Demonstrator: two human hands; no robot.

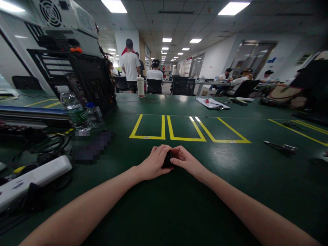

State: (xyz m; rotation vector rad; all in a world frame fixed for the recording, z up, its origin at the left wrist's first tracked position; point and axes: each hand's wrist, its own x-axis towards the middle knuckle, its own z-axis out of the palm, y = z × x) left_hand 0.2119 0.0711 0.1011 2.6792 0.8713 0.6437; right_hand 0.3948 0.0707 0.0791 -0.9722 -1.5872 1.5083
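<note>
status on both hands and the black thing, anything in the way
Left hand and right hand both on small black object. Object mostly hidden by fingers. Nothing seen blocking; power strip off left.

Open office with white walls (217, 54), a gridded ceiling (153, 25) with bright rectangular lights (233, 8), black chairs (182, 85), and a dark green tabletop (164, 212) marked with yellow tape (188, 139).

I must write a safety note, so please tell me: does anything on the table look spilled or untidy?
The black cables look untidy, tangled beside the white power strip. I see no spill.
</note>
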